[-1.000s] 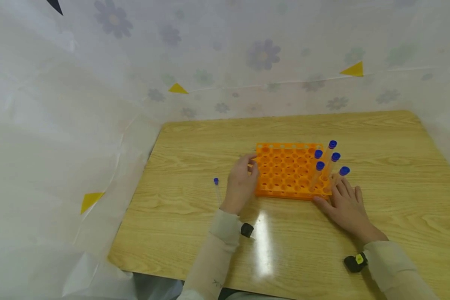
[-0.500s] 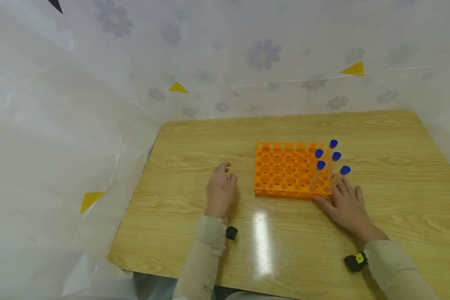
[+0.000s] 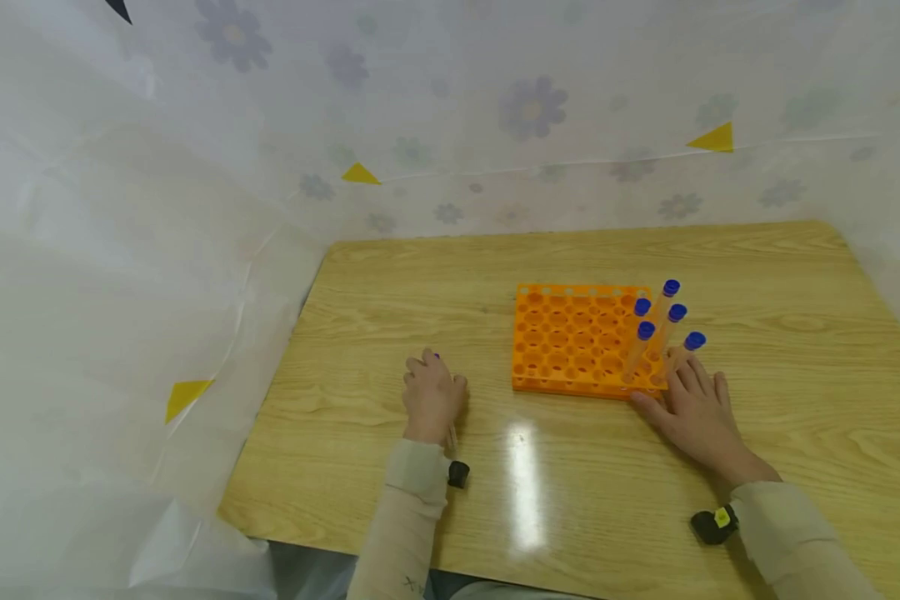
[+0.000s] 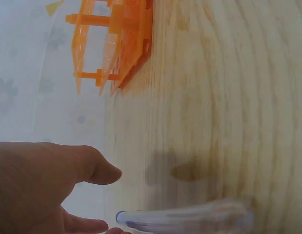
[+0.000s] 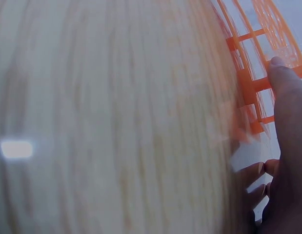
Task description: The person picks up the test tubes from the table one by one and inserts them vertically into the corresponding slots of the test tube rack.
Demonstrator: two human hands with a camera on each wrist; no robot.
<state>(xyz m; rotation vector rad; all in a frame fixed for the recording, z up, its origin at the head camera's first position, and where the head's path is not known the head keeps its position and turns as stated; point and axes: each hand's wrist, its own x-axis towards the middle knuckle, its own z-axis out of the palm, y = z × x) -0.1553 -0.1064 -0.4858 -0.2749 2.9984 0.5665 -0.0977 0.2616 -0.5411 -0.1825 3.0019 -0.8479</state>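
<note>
My left hand (image 3: pixel 429 402) is over the table, left of the orange tube rack (image 3: pixel 570 387). The blue cap (image 3: pixel 437 357) of a loose clear test tube shows just past its fingers. In the left wrist view, this blurred tube (image 4: pixel 190 219) is by the fingertips, with the thumb (image 4: pixel 99 168) held apart from it. My right hand (image 3: pixel 699 417) rests against the rack's right front corner, fingers extended along the side and thumb at the front. Several test tubes with blue caps (image 3: pixel 677 312) stand in the rack's right end, some tilted.
A pale wooden table (image 3: pixel 592 467) carries the rack. Floral white sheeting (image 3: pixel 495 142) hangs behind it and on the left, with yellow triangles (image 3: pixel 712 138) on it. Black wrist cameras (image 3: pixel 712 526) sit at both cuffs.
My left hand has let go of the rack's left end and moved left, then down over the loose tube. The right hand stays at the rack.
</note>
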